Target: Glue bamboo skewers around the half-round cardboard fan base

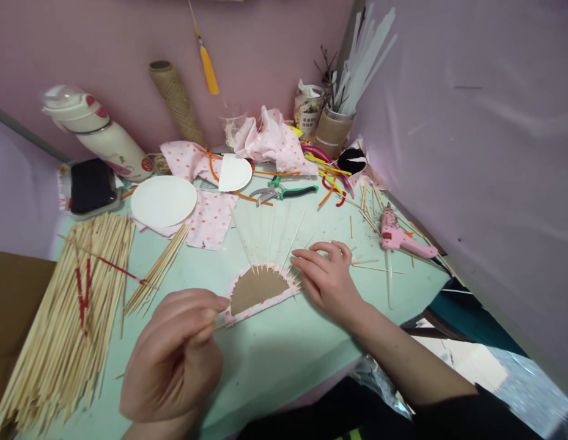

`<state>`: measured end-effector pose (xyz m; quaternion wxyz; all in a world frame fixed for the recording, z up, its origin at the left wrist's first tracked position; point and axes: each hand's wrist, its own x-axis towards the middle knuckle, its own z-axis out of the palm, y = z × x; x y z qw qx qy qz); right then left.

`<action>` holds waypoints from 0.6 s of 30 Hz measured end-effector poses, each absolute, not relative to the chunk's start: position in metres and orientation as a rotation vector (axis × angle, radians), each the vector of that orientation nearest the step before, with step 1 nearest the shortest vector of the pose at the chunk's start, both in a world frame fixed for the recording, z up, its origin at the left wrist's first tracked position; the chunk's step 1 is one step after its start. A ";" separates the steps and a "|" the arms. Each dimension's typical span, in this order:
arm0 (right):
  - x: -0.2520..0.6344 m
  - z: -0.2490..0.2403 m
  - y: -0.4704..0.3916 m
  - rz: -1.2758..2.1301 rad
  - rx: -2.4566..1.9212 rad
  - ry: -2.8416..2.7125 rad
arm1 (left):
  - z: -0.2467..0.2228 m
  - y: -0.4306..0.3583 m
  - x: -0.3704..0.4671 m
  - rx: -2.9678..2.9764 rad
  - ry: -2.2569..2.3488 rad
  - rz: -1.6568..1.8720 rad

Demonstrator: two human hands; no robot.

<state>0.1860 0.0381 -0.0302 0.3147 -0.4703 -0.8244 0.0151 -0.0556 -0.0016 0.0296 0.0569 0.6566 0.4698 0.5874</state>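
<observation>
Half-disc [260, 293] mid-table, sticks [271, 235] fanned

The half-disc lies flat on the table [265, 360], sticks spreading from its curved edge. The left hand [176, 351], by its near left corner, pinches 1 thin rod [221, 326] between thumb and forefinger. The right hand [327, 275] bends loosely over its right side; I cannot tell if those fingers grip anything.

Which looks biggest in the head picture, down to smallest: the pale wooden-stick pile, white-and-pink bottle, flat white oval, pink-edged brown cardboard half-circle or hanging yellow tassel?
1. Wooden-stick pile
2. Bottle
3. White oval and cardboard half-circle: too alike to rank
4. Yellow tassel
</observation>
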 end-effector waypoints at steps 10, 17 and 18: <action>0.185 -0.029 0.037 0.092 -1.157 -2.181 | 0.031 0.012 -0.043 2.104 1.440 1.540; 0.181 -0.026 0.017 0.069 -1.026 -2.255 | -0.006 0.022 -0.028 2.493 1.378 0.722; 0.179 -0.027 0.015 0.068 -1.031 -2.249 | -0.008 0.022 -0.026 2.503 1.355 0.702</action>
